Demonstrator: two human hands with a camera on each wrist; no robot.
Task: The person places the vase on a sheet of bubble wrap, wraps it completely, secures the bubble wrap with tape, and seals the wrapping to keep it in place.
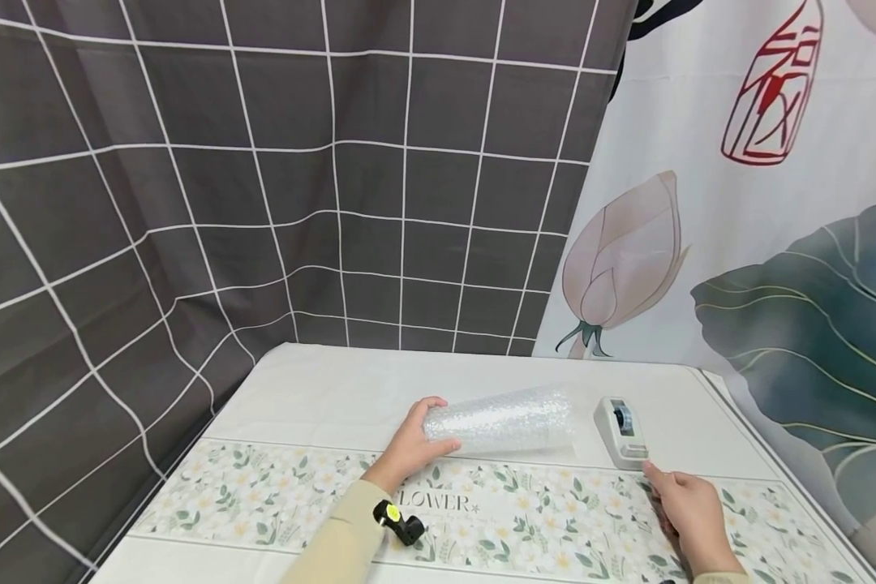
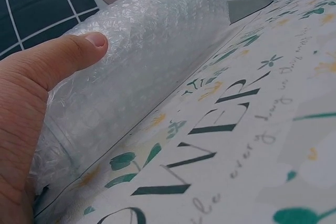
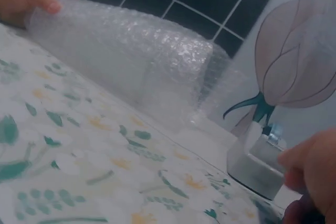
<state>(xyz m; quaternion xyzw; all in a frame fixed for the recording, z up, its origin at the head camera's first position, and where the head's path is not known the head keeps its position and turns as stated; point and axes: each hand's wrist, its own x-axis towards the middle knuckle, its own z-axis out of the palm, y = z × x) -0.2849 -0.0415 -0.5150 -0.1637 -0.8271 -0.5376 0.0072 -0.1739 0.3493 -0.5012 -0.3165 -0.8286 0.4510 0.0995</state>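
A clear bubble wrap roll lies on its side on the table. My left hand grips its left end, thumb on the near side and fingers over the far side; in the left wrist view, the thumb presses against the bubbles. To the right stands a white tape dispenser with a small roll of tape in it. My right hand is at the dispenser's near end, fingertips right at its front edge. I cannot tell whether those fingers pinch the tape's end.
The white table cover carries a printed band of flowers with lettering. Behind hang a dark grid curtain and a pale curtain with a lotus print. A black strap device sits on the left wrist.
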